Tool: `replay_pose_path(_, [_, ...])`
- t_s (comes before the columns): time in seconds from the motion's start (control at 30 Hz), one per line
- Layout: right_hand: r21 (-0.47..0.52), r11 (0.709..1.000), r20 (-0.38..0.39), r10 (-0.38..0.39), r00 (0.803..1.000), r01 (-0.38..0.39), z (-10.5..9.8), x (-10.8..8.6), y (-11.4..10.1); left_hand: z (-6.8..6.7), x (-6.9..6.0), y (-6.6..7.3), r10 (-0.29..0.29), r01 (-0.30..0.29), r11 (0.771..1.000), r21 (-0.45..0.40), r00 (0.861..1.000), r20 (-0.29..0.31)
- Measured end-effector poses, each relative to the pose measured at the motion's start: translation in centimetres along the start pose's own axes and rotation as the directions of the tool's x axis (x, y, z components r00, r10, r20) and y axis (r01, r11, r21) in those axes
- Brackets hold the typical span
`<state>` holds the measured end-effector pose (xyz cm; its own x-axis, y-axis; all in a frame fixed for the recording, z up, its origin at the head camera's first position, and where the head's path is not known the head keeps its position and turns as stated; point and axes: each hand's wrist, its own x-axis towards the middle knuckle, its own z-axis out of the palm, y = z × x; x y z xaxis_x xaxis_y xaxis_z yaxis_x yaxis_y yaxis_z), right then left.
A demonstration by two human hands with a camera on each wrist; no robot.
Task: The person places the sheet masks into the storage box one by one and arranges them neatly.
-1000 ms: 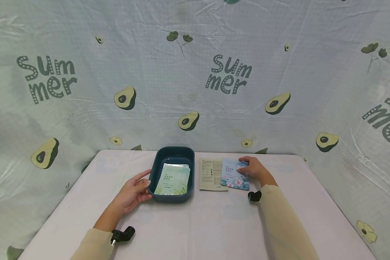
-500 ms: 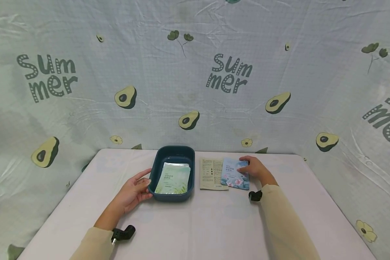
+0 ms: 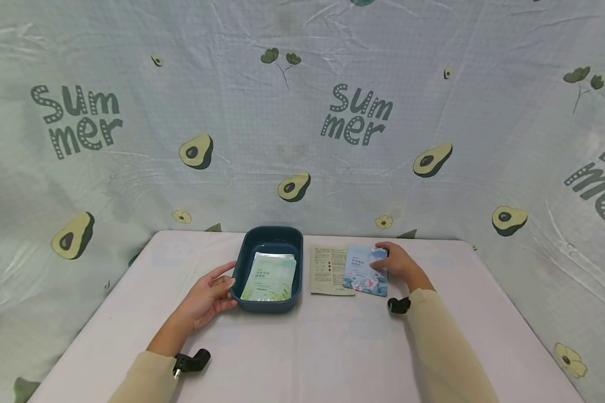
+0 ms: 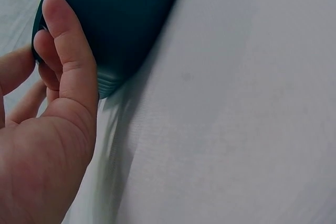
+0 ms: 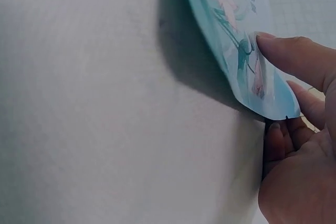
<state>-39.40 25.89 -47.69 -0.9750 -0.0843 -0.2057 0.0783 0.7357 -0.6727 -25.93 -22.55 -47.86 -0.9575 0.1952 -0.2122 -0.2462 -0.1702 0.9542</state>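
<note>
Where the pinched blue sachet overlaps — the beige packet is covered.

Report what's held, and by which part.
Right hand pinches the blue sachet by its right edge. Left hand touches the left side of the bin; grip unclear.

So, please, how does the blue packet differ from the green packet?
The blue packet is pinched in the right grip, while the green packet lies in the tray with no grip on it. The blue packet is printed with pink flowers; the green packet has green, leafy artwork along its lower part. Both are thin, roughly rectangular, and have printed text on the side facing the head camera.
</note>
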Motion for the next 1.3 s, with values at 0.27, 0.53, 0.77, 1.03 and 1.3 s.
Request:
replay_pose_path(0.27, [0.04,0.999,0.017,0.031,0.999,-0.032,0.0,-0.8,-0.7,-0.1,-0.1,0.0,-0.006,0.006,1.0,0.001,1.0,-0.003])
replay_pose_path(0.53, [0.074,0.996,0.015,0.046,0.999,-0.047,-0.2,-1.5,-0.8,0.0,-0.1,0.1,-0.006,0.006,1.0,0.002,1.0,0.0])
replay_pose_path(0.77, [0.147,0.989,0.027,0.025,0.999,-0.029,-0.1,-2.2,-0.8,-0.1,-0.1,0.1,-0.005,0.005,1.0,-0.003,1.0,0.007])
replay_pose_path(1.03, [0.184,0.983,0.031,-0.016,0.999,0.01,0.5,-2.3,-0.4,-0.1,0.0,-0.1,-0.001,0.001,1.0,-0.004,1.0,0.01])
replay_pose_path(1.3, [0.187,0.981,0.004,-0.051,0.999,0.049,0.7,-2.7,-0.3,-0.1,0.0,-0.1,0.001,-0.001,1.0,-0.008,1.0,0.012])
